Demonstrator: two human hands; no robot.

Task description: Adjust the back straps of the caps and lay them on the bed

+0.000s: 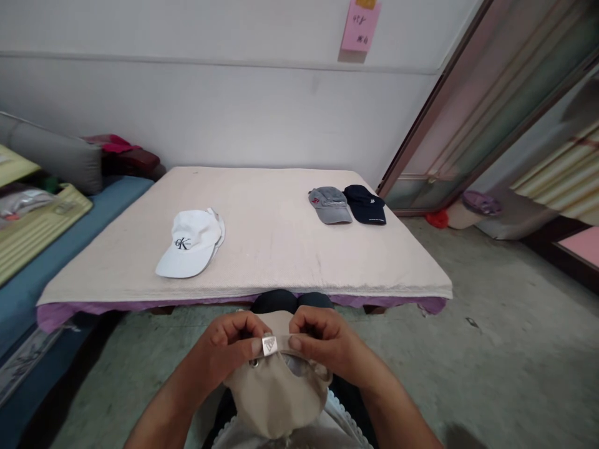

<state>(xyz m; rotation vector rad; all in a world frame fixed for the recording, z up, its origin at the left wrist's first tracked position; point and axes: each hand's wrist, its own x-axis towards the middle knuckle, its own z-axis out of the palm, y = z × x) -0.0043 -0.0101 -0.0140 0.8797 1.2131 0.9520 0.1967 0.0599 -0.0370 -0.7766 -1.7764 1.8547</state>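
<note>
A beige baseball cap (281, 399) is held over my lap, its back strap and metal buckle (270, 345) turned upward. My left hand (229, 343) pinches the strap just left of the buckle, thumb and fingers closed. On the other side, my right hand (327, 340) grips the strap between thumb and curled fingers. Beyond my knees, a white cap (194, 240) with black letters lies on the left of the table, over what looks like another white cap. A grey cap (330, 206) and a dark navy cap (365, 204) lie side by side at the back right.
The low table has a pale cloth cover (266, 249) with a purple layer under its front edge. A blue mattress (119, 199) with a grey cushion (51, 149) adjoins at left. A pink note (360, 28) hangs on the wall. A bin (461, 212) stands far right.
</note>
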